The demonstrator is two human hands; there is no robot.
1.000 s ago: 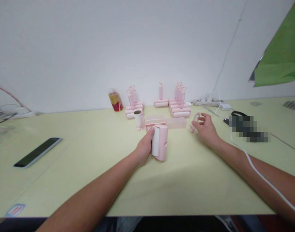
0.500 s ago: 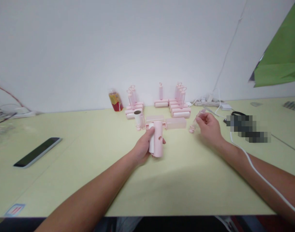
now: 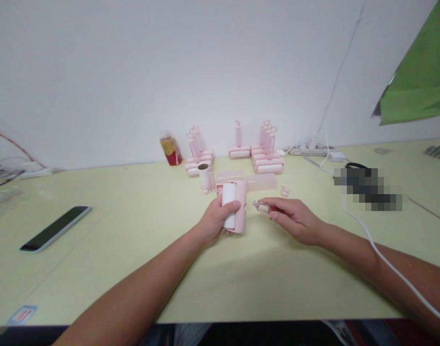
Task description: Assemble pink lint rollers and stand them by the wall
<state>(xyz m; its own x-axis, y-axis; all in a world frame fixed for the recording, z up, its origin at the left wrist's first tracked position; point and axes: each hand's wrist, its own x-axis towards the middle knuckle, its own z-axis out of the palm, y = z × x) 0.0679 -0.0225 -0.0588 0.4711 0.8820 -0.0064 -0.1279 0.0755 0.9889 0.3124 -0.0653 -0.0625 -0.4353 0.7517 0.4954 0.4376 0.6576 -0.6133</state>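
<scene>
My left hand (image 3: 213, 220) is wrapped round a lint roller head, a pink shell (image 3: 240, 221) with a white paper roll (image 3: 228, 202) in it, held upright over the table. Its thumb presses across the roll and shell. My right hand (image 3: 295, 218) pinches a small clear tube-shaped handle (image 3: 263, 208), whose tip points at the shell's right side with a small gap between. Behind the hands lie two translucent pink covers (image 3: 262, 181). A white paper roll (image 3: 203, 174) on a brown core stands at their left, beside a clear tube (image 3: 211, 180).
Several finished-looking pink lint rollers (image 3: 269, 166) with upright handles stand along the wall. Small pink caps (image 3: 285, 191) lie on the table (image 3: 133, 269). A drink bottle (image 3: 171, 150), a phone-like slab (image 3: 57, 228), a power strip (image 3: 306, 151) and a white cable (image 3: 371, 242) are around.
My right hand has moved left and nearer with the clear handle, away from the small pink cap. My left hand has turned the roller head, showing more of the white roll.
</scene>
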